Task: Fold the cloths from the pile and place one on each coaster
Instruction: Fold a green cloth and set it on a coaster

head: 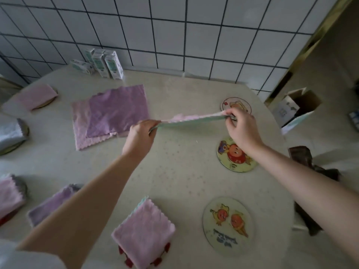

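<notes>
My left hand (141, 135) and my right hand (241, 128) each pinch one end of a pink and mint-green cloth (191, 119), stretched flat in the air above the table. Behind it lies the pile of flat purple and pink cloths (108, 115). Three round cartoon coasters lie bare on the right: a far one (236, 104) partly behind my right hand, a middle one (236, 155) and a near one (227, 224). Folded cloths sit on coasters at front centre (143, 231), under my left forearm (51, 205), at the left edge (9, 197), mid left (11, 131) and far left (37, 96).
Several small white and green cartons (105, 63) stand at the back by the tiled wall. An open cardboard box (297, 107) sits off the table's right edge, and a dark brown cloth or bag (310, 167) hangs at the right side.
</notes>
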A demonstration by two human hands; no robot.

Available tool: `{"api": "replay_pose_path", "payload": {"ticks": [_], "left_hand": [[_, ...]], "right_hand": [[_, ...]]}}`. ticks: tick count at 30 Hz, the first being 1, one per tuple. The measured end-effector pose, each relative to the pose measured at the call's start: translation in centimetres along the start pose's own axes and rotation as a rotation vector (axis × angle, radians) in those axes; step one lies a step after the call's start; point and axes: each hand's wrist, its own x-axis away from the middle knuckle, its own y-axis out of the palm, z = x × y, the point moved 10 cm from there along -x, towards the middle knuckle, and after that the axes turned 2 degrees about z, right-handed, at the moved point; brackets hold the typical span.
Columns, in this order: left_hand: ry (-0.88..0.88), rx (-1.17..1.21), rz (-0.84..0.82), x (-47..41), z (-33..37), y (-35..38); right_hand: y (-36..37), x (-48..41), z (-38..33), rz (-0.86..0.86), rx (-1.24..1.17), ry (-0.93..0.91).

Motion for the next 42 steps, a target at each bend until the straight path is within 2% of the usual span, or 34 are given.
{"api": "replay_pose_path", "payload": {"ticks": [4, 11, 16, 22, 24, 28, 31, 36, 42], "left_hand": [[-0.025, 0.057, -0.084, 7.8, 2.1, 4.2], [-0.160, 0.061, -0.261, 17.9, 3.0, 8.2], [-0.123, 0.101, -0.327, 22.2, 4.1, 8.6], [-0.113, 0.065, -0.392, 24.3, 3.6, 8.9], [-0.208, 0.061, -0.389, 23.8, 2.4, 8.6], [-0.508, 0.124, -0.398, 21.6, -0.3, 8.6], [-0.697, 0.217, -0.327, 19.5, -2.6, 9.1], [-0.903, 0.315, -0.215, 17.2, -5.7, 10.4], [-1.018, 0.359, -0.229, 15.8, -8.3, 12.8]], "right_hand": [[-0.5, 7.5, 4.9, -0.088, 0.030, 0.063], [0.5, 18.3, 9.0, -0.327, 0.008, 0.145], [1.0, 23.5, 10.4, -0.431, 0.011, 0.203], [0.4, 25.7, 10.6, -0.460, 0.003, 0.218], [0.0, 24.9, 11.1, -0.436, 0.028, 0.266], [-0.7, 21.4, 11.8, -0.315, 0.005, 0.373], [-0.4, 18.7, 13.0, -0.249, -0.083, 0.522], [1.7, 14.9, 15.2, -0.184, -0.188, 0.680], [4.5, 12.1, 17.6, -0.171, -0.204, 0.805]]}}
